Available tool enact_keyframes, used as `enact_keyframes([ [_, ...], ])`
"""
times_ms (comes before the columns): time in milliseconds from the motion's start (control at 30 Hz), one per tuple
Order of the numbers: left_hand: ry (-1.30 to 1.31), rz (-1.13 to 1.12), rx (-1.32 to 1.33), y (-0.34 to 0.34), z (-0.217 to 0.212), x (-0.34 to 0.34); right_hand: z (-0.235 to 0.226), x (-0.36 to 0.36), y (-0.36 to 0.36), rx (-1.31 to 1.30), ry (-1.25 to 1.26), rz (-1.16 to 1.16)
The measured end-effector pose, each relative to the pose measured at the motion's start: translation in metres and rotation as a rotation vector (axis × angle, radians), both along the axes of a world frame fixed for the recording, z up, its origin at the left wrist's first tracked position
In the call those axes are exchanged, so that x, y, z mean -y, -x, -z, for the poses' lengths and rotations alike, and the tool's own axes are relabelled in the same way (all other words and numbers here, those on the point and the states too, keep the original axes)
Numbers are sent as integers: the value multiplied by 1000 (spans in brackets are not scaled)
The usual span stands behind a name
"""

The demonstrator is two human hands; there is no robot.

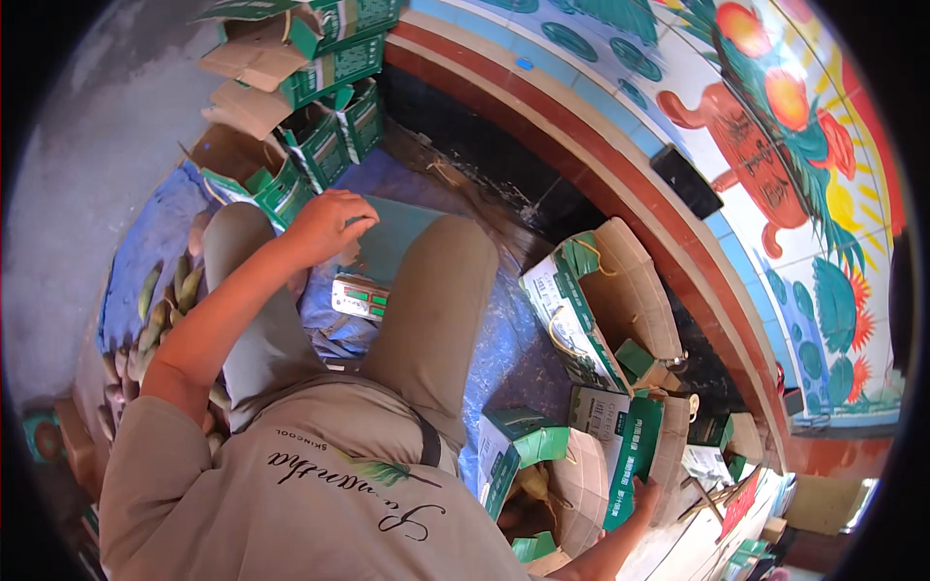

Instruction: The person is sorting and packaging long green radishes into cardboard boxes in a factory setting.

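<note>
My left hand (334, 228) hovers past my left knee, over the near edge of a weighing scale with a flat blue-grey platform (399, 219). Its fingers are loosely bent and apart, with nothing visible in them. The scale's white display panel (359, 297) faces me between my legs. At the lower right, my right hand (635, 505) grips the edge of a green and white cardboard box (635, 447); part of the hand is hidden. Beside it stands an open cardboard box (496, 459) with brownish elongated produce (532, 484) inside.
Left of my leg lies a pile of green and brown elongated fruits (155, 329) on a blue sheet (145, 237). Open cartons (315, 145) are stacked at the far left. Another open carton (630, 290) stands by the painted wall (746, 126), with a dark phone-like slab (686, 181) on its ledge.
</note>
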State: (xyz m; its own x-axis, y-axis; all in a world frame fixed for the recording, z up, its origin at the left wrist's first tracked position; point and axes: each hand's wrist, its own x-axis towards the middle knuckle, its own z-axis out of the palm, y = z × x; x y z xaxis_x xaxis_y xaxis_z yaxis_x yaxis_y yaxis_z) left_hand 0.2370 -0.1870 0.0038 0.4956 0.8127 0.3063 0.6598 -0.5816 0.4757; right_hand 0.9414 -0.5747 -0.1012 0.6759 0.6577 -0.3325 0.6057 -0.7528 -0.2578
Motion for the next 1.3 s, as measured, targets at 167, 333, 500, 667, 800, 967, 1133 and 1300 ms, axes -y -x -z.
enact_keyframes([
  [167, -37, -90, -9, 21, -28, 11, -3, -46, 37, 158, -112, -107],
  [333, -76, -114, 88, 14, -25, -8, 17, -24, 4, 73, -10, -57],
  [500, 96, -200, 220, 57, 11, -31, -23, -34, 41, 508, -31, 82],
  [667, 134, -245, 296, 57, 22, -42, -112, -43, 89, 628, -208, 285],
  [800, 116, -232, 345, 47, 13, -44, -201, -60, 155, 807, -416, 430],
  [967, 136, -268, 404, 38, 11, -46, -265, -132, 247, 1046, -658, 99],
  [1133, 98, -292, 417, 43, 6, -40, -291, -192, 293, 727, -1269, -174],
  [1300, -45, -458, 588, 51, 1, -38, -316, -275, 366, 474, -1398, -211],
])
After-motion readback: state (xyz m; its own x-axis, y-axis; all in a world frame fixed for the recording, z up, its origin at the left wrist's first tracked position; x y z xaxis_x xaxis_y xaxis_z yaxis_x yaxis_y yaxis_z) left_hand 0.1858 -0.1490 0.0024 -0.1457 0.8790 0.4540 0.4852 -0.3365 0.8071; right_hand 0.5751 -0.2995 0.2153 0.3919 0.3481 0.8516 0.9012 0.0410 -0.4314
